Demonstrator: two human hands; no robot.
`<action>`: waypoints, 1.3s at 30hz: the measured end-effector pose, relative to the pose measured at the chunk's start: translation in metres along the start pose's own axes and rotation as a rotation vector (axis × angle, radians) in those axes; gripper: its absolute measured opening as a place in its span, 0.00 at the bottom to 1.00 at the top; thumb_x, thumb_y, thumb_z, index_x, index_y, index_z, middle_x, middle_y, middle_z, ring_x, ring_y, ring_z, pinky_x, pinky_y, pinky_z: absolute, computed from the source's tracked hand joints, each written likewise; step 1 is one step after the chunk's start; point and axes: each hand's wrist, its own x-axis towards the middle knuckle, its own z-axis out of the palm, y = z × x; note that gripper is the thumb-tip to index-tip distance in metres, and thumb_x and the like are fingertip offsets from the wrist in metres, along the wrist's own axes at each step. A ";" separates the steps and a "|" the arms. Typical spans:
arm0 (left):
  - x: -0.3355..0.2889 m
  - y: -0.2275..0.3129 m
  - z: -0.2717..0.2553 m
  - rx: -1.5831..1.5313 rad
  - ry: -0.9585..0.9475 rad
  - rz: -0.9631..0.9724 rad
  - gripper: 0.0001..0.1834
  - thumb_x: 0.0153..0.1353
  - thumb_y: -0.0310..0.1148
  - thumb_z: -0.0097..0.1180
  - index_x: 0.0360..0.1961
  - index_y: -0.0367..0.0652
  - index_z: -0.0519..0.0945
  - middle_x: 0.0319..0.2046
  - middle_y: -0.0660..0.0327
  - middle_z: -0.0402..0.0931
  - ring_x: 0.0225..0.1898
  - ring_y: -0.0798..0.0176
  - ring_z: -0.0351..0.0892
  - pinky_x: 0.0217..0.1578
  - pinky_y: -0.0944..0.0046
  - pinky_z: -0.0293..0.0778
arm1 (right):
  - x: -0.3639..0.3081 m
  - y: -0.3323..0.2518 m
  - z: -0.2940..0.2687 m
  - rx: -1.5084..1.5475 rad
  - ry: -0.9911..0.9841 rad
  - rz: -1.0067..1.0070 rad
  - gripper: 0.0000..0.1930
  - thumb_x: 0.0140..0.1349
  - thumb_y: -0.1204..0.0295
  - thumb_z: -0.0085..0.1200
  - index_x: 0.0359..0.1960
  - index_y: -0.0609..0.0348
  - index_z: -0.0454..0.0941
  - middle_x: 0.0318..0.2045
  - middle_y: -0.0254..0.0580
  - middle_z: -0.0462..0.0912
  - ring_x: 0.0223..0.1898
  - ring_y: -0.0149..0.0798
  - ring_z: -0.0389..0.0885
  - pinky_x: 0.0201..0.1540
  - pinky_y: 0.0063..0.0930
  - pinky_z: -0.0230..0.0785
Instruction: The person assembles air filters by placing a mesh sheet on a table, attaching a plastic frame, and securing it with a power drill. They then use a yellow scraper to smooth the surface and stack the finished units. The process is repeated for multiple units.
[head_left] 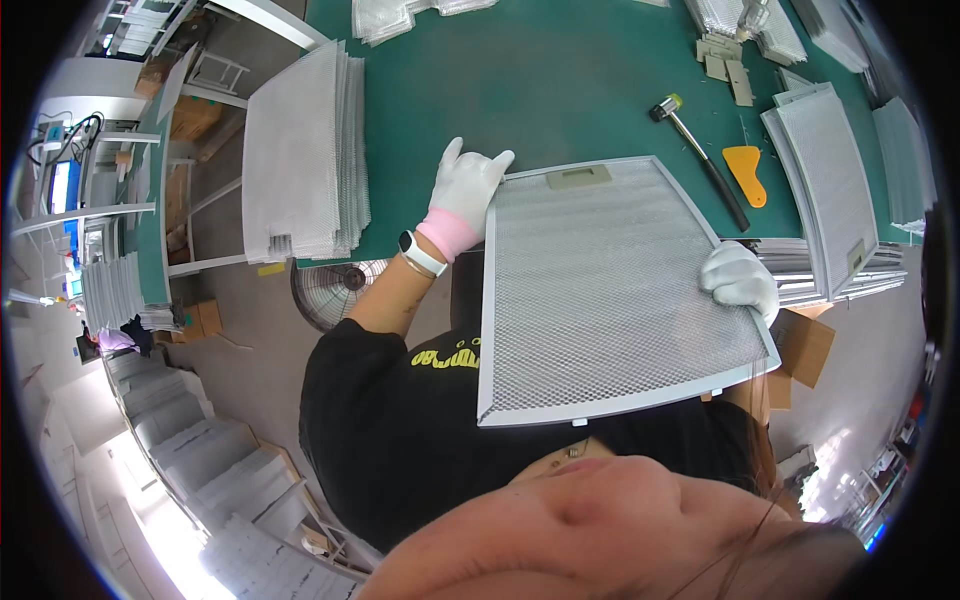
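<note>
A framed metal mesh filter panel [600,290], silver-grey with a small recessed latch [579,177] along its far edge, is tilted up between the green table and my body. My right hand [738,278], in a white glove, has its fingers curled round the panel's right edge. At the far left corner of the panel is my left hand [466,188], gloved in white with a pink cuff. Its fingers are spread, with two pointing away, and its inner side lies against or right beside the frame; contact is hard to make out.
On the green table [590,95] lie a black-handled mallet [705,165] and a yellow scraper [744,176]. Mesh sheets are stacked at left [300,160]; framed panels [825,180] lean at right. Small grey plates [727,65] lie far right. A floor fan [335,292] stands below the table.
</note>
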 end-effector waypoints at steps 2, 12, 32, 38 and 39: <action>0.000 0.010 -0.019 0.067 0.048 0.035 0.22 0.59 0.29 0.56 0.56 0.40 0.74 0.36 0.56 0.80 0.44 0.52 0.77 0.66 0.42 0.61 | 0.003 0.001 -0.003 0.007 -0.032 0.026 0.25 0.57 0.47 0.60 0.29 0.61 0.75 0.25 0.50 0.80 0.24 0.49 0.78 0.30 0.38 0.70; 0.010 0.045 -0.114 -0.907 0.739 0.764 0.15 0.65 0.35 0.56 0.23 0.38 0.72 0.21 0.55 0.73 0.23 0.56 0.73 0.32 0.52 0.73 | 0.064 0.010 -0.006 -0.181 0.141 0.174 0.25 0.64 0.48 0.60 0.35 0.63 0.76 0.33 0.50 0.81 0.34 0.45 0.80 0.38 0.38 0.73; 0.031 0.062 -0.192 -0.378 0.787 0.513 0.14 0.51 0.26 0.66 0.41 0.41 0.84 0.40 0.57 0.82 0.39 0.55 0.80 0.42 0.61 0.76 | 0.083 0.012 -0.014 -0.808 0.328 0.256 0.21 0.59 0.77 0.64 0.56 0.61 0.80 0.46 0.47 0.84 0.49 0.44 0.83 0.54 0.34 0.74; 0.104 0.086 -0.160 0.087 0.510 0.812 0.21 0.57 0.39 0.66 0.50 0.43 0.81 0.42 0.58 0.82 0.44 0.57 0.81 0.46 0.60 0.76 | 0.009 0.077 0.019 -0.913 -0.090 0.369 0.16 0.61 0.76 0.58 0.52 0.60 0.79 0.48 0.53 0.82 0.51 0.55 0.80 0.57 0.40 0.72; 0.110 0.093 -0.154 0.150 0.460 0.857 0.22 0.58 0.41 0.66 0.52 0.43 0.81 0.42 0.58 0.82 0.45 0.57 0.81 0.47 0.60 0.76 | 0.006 0.081 0.016 -0.944 -0.200 0.387 0.17 0.58 0.74 0.59 0.51 0.60 0.79 0.44 0.50 0.83 0.51 0.53 0.80 0.56 0.43 0.72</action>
